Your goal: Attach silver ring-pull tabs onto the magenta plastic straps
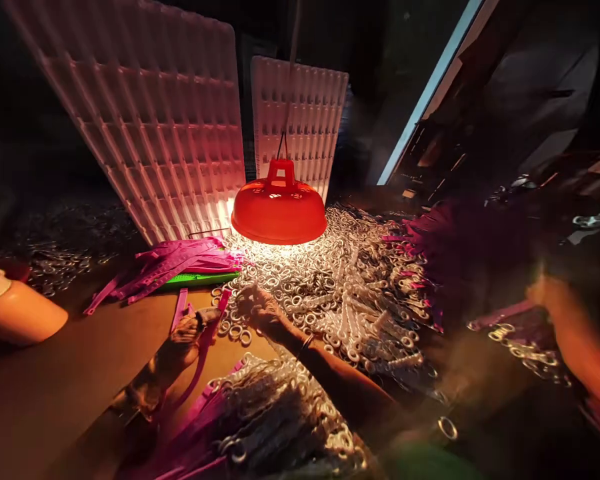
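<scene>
1. Left hand (185, 332): fingers curled tight round a pink strap (206, 353), which trails down past the wrist.
2. Right hand (261, 311): at near edge of the ring pile (305, 287), fingers bent. Blurred; can't tell how far they're spread or if they hold a ring.
3. Ring pile sits under and right of the red lamp (280, 212).
4. Loose pink straps (173, 261) lie on a green tray (200, 279), left of the pile.
5. Strung rings (300, 407) heaped nearest the wearer, below right forearm.

Curved pink strap (209, 345) beside heaped rings (300, 280)
</scene>
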Tool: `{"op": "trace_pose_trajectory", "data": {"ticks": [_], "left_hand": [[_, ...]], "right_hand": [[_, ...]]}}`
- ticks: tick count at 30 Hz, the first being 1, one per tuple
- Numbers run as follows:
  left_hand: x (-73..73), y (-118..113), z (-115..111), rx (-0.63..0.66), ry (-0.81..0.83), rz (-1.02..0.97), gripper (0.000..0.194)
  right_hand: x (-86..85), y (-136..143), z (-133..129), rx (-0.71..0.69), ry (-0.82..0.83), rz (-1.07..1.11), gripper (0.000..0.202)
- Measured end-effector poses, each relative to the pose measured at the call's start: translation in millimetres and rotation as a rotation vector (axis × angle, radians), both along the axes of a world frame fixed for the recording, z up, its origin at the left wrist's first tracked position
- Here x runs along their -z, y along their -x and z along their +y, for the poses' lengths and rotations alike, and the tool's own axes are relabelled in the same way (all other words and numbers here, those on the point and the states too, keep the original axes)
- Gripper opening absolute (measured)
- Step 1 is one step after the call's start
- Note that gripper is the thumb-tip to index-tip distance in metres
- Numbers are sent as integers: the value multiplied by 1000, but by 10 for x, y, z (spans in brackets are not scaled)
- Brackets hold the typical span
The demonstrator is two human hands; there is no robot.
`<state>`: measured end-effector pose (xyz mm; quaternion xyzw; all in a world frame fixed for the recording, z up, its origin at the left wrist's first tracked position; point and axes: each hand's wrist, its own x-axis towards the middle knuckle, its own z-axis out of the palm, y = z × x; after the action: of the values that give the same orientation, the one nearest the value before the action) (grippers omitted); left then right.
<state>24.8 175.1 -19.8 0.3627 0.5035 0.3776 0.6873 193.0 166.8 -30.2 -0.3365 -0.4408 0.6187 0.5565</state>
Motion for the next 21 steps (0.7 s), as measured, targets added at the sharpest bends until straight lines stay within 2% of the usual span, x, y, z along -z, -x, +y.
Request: {"op": "trace_pose_trajectory", "data": {"ticks": [2, 4, 6, 10, 13, 16, 21], "left_hand": [[-86, -61, -60, -9, -19, -43, 46], [-85, -105, -101, 25, -36, -90, 50], [-27, -121, -129, 53, -58, -85, 48], [67, -88, -161, 155, -135, -16, 32], [25, -60, -184, 200, -109, 7, 27], [-30, -63, -220, 181, -88, -14, 29], [-14, -90, -309, 154, -126, -91, 37]], "right_hand": [[-2, -2, -64, 35, 16, -35, 32], [-3, 23, -107, 47, 26, -70, 32], [2, 63, -145, 52, 1, -107, 34], [16, 124, -223, 100, -83, -203, 33], [38, 145, -263, 95, -96, -273, 32], [80, 163, -278, 96, -114, -321, 29], [90, 184, -306, 140, -285, -447, 20]]}}
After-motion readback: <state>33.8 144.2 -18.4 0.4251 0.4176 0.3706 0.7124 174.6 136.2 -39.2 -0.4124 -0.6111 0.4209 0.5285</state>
